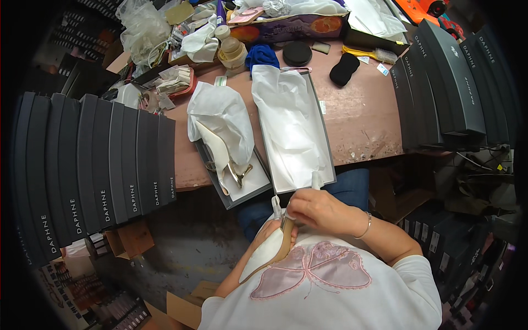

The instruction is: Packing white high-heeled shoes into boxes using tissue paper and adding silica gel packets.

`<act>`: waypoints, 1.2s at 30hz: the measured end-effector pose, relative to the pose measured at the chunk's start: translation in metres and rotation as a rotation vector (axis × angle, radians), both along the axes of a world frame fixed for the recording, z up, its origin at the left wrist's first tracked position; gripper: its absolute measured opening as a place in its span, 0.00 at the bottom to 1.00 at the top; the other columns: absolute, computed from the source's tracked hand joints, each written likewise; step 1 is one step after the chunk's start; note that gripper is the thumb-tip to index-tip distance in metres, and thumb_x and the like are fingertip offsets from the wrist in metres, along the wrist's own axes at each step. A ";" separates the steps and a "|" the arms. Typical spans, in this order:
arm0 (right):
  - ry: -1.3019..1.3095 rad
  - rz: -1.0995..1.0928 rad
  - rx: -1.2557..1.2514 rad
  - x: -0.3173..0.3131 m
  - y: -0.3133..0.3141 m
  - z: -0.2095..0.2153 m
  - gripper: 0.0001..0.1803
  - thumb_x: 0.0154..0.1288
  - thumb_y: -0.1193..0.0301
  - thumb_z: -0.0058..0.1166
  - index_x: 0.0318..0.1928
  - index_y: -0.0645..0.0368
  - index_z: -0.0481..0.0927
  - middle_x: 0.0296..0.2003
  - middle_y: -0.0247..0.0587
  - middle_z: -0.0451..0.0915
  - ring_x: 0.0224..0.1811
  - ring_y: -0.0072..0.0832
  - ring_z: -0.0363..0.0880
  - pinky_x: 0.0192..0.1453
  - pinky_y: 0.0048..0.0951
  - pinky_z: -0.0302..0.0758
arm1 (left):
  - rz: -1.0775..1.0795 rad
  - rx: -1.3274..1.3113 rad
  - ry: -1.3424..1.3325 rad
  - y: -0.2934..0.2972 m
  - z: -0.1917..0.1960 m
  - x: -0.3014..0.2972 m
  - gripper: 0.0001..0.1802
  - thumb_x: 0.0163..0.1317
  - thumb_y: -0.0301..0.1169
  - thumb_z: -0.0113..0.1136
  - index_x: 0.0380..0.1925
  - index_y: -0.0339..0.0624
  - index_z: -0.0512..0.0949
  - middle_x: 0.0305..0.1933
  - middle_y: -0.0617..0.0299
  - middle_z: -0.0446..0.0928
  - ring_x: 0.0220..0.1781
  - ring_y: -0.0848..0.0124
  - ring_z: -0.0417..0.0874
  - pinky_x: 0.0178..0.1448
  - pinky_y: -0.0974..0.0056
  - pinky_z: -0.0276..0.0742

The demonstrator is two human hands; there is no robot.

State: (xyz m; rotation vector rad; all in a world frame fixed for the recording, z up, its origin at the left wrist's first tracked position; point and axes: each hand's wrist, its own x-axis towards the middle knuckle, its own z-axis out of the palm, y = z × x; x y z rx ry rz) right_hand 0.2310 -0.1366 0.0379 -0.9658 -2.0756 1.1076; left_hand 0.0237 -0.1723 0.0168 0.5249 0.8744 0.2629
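A white pointed shoe with a tan sole (268,251) is held close to my white shirt, in front of the table edge. My left hand (265,231) is wrapped round it from beneath, its fingers partly hidden by the shoe. At the shoe's heel end my right hand (316,210) is closed, fingertips pinched; a bit of white material shows beside them, too small to name. Another pale shoe with a metallic heel (215,144) lies on its side in a grey shoebox (250,190), partly over white tissue paper (225,110).
A second grey-edged box part (328,157) holds crumpled white tissue (286,115). Rows of dark shoeboxes stand left (93,170) and right (445,82). Toward the back of the pink table (368,121) are a bottle (233,54), a blue cloth (263,56), a black pad (345,69) and a yellow brush (369,54).
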 end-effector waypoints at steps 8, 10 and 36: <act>-0.003 0.043 -0.002 0.005 0.002 0.003 0.05 0.58 0.76 0.58 0.34 0.60 0.75 0.31 0.43 0.74 0.33 0.42 0.75 0.37 0.37 0.74 | 0.089 -0.094 -0.028 -0.003 0.006 0.003 0.19 0.65 0.44 0.53 0.28 0.39 0.74 0.23 0.66 0.71 0.23 0.79 0.71 0.26 0.74 0.66; -0.040 -0.033 0.054 0.005 0.007 -0.004 0.05 0.58 0.75 0.58 0.34 0.60 0.75 0.31 0.43 0.74 0.33 0.42 0.76 0.37 0.37 0.75 | 0.133 -0.122 -0.057 -0.005 0.007 0.003 0.21 0.65 0.47 0.52 0.28 0.39 0.74 0.23 0.66 0.71 0.23 0.78 0.71 0.26 0.74 0.66; 0.269 -0.478 -0.152 0.000 0.029 -0.014 0.02 0.61 0.79 0.57 0.35 0.63 0.78 0.33 0.39 0.77 0.33 0.24 0.76 0.36 0.24 0.72 | 0.027 0.075 -0.392 0.051 0.002 -0.034 0.42 0.44 0.34 0.62 0.62 0.31 0.61 0.49 0.46 0.78 0.58 0.55 0.78 0.65 0.57 0.70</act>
